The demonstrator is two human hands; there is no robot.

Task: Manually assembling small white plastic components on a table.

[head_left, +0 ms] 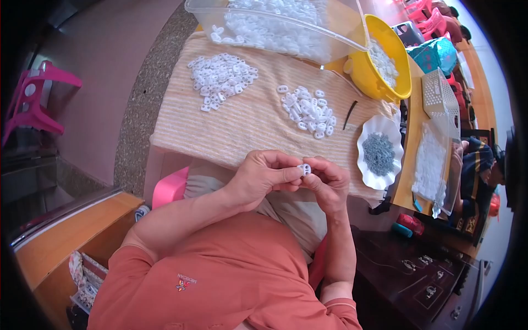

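- Small white plastic two-holed piece (304,170), held near the front edge of the beige striped cloth (242,135)!
- Left hand (267,175) pinches it, right hand (328,181) too, both nearly closed, presumably steadying something so tiny.
- Loose white plastic pile (309,113) sits beyond, likely for easy reach.

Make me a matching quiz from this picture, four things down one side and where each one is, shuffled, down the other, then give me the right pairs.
Things
1. small white two-holed plastic piece
2. heap of small blue-grey bits
3. thin black strip
4. deep yellow plastic bowl

Places
A. flat on the striped beige cloth
B. at the fingertips of left hand and right hand
C. beside the large clear plastic bin
D. inside the white wavy-rimmed dish

Pairs: 1-B, 2-D, 3-A, 4-C
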